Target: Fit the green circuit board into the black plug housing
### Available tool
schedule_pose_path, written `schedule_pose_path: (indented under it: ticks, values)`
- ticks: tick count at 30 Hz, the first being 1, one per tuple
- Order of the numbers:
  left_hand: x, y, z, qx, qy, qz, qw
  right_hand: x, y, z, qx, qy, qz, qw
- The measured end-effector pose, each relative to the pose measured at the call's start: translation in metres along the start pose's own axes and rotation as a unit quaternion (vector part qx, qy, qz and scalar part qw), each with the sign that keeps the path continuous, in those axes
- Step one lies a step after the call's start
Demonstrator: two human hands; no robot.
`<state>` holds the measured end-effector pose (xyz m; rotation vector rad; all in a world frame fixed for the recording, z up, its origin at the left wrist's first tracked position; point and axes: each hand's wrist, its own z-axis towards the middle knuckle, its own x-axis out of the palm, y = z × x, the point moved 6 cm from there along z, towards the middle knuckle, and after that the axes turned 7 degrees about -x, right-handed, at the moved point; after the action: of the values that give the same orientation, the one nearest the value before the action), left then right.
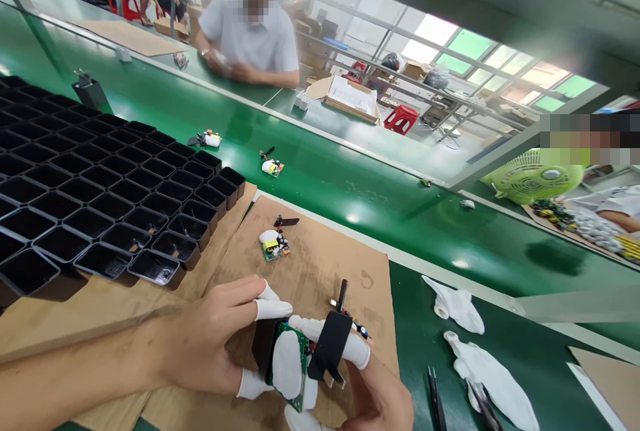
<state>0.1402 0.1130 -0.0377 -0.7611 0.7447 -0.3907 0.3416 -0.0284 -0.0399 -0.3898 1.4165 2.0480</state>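
Note:
My left hand point(215, 337), with white covers on its fingertips, grips a black plastic case point(263, 344). At the mouth of that case is a green circuit board point(303, 344) bearing a large white blob. Fingers of my right hand point(377, 384), also in white fingertip covers, close around the board. A black plug cover point(336, 337) with metal prongs hangs by the board, near the right index finger. How far the board sits inside the case, I cannot tell. Behind the right hand, another small assembly point(345, 304) is partly hidden.
Rows of open black cases point(105, 207) fill the left side. A loose circuit board point(274, 244) lies on the cardboard point(325, 237). Tweezers point(436, 397) and white cloth pieces point(493, 377) are at right. More boards point(273, 167) rest on the green belt point(320, 177); a person point(255, 44) sits across.

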Motion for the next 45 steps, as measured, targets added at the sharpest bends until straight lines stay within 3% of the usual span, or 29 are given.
schedule_pose_path:
  ticks: [15,22,28,35,45]
  values:
    - [0.001,0.002,0.001,-0.016,0.008,0.004,1.000,-0.003,0.002,-0.005,-0.062,-0.012,-0.070,0.996]
    - [0.003,0.005,-0.002,-0.021,0.012,0.001,1.000,0.002,0.011,0.008,-0.069,0.016,-0.071,0.995]
    - [0.002,0.003,-0.001,-0.019,0.012,0.005,1.000,-0.001,0.007,0.000,-0.056,0.007,-0.080,0.995]
    - [-0.003,0.000,0.005,-0.035,0.000,0.008,0.999,-0.006,-0.001,0.008,-0.066,-0.087,0.092,0.990]
    - [-0.001,-0.002,0.002,-0.015,0.010,0.023,1.000,-0.001,-0.002,-0.001,-0.020,-0.033,0.051,0.998]
